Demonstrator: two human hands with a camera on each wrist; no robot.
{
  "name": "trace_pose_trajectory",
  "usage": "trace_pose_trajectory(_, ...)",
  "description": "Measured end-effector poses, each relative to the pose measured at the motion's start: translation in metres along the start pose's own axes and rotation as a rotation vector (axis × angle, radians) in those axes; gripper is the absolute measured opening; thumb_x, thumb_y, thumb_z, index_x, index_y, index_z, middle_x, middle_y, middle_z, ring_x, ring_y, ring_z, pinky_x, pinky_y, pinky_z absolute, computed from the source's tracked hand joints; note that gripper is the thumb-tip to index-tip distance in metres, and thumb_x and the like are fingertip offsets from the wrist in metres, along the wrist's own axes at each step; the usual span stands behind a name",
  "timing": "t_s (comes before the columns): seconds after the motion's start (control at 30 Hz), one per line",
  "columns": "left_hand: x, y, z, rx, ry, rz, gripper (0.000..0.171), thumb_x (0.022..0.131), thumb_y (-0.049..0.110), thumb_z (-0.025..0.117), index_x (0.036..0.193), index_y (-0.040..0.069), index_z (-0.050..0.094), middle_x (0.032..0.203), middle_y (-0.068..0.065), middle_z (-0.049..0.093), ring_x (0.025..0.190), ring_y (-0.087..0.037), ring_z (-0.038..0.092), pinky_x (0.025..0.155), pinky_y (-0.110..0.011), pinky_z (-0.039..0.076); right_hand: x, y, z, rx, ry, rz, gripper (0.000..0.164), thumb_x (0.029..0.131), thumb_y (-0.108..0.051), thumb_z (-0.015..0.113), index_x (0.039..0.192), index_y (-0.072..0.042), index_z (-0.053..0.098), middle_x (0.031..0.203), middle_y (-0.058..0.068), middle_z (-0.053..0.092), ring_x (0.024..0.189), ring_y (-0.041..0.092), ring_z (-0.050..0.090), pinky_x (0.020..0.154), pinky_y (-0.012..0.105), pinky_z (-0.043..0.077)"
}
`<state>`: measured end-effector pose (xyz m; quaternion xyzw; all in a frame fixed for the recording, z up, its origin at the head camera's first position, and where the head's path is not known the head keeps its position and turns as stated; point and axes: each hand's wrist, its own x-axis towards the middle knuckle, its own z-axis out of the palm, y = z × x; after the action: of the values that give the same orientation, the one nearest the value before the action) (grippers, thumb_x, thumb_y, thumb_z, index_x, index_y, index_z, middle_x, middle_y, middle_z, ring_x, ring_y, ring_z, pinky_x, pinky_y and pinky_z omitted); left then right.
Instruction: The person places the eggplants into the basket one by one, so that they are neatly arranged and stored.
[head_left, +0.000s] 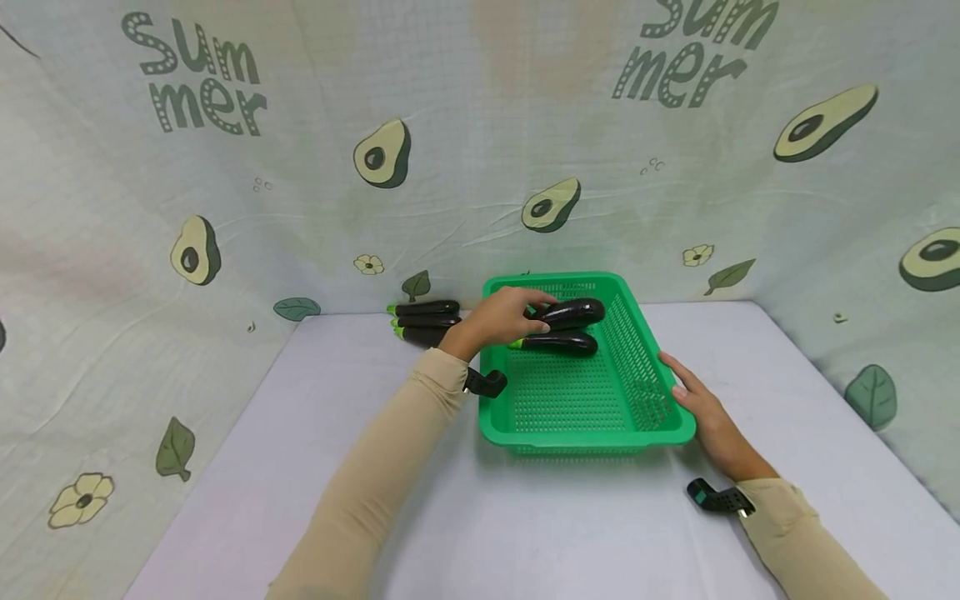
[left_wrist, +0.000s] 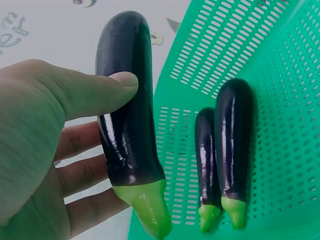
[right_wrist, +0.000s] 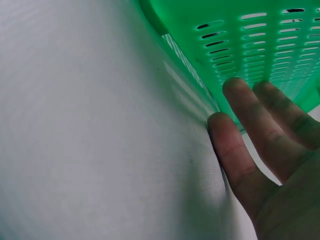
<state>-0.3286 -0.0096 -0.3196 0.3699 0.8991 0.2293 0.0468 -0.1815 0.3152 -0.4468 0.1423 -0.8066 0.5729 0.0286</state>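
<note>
My left hand (head_left: 498, 321) holds a dark purple eggplant (head_left: 576, 312) above the green plastic basket (head_left: 585, 438). In the left wrist view the thumb lies across this glossy eggplant (left_wrist: 127, 145), its green stem end pointing down, with fingers behind it. Two more eggplants lie side by side in the basket; the nearer eggplant (head_left: 558, 343) shows best in the head view, while the held one partly covers the other eggplant (left_wrist: 205, 155). Against the basket's right side rests my right hand (head_left: 712, 421), its fingers (right_wrist: 235, 145) extended along the outside of the slotted wall.
Several eggplants (head_left: 426, 321) lie in a row on the white-covered table (head_left: 360, 392), left of the basket, partly behind my left hand. A patterned cloth (head_left: 465, 150) with avocado prints hangs behind the table.
</note>
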Motion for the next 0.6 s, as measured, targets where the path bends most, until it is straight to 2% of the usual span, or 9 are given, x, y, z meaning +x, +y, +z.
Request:
trace_pose_trajectory(0.27,0.012,-0.001,0.007,-0.085,-0.063,-0.009,0.046,0.095,0.025,0.072,0.139,0.019,0.061,0.126,-0.004,0.067,0.115,-0.015,0.061,0.092,-0.031,0.050,0.000,0.001,0.001,-0.010,0.004,0.012,0.054,0.110,-0.031,0.031,0.162,-0.026,0.018,0.162,0.017,0.015,0.129,0.006,0.029,0.092,0.012,0.026)
trace_pose_trajectory(0.47,0.023,-0.002,0.013,-0.130,-0.057,-0.029,0.046,0.096,0.026,0.071,0.139,0.018,0.060,0.126,-0.006,0.066,0.116,-0.017,0.061,0.090,-0.029,0.050,0.000,0.002,-0.001,-0.005,0.007,-0.001,0.053,0.110,-0.029,0.030,0.162,-0.026,0.018,0.159,0.015,0.020,0.125,0.009,0.032,0.092,0.011,0.027)
trace_pose_trajectory(0.6,0.029,-0.005,0.020,-0.137,-0.078,-0.034,0.045,0.097,0.024,0.071,0.140,0.015,0.060,0.127,-0.007,0.065,0.116,-0.017,0.060,0.092,-0.031,0.050,0.000,0.001,0.000,-0.002,0.006,0.006,0.054,0.110,-0.030,0.031,0.162,-0.027,0.019,0.162,0.014,0.017,0.129,0.005,0.029,0.093,0.012,0.026)
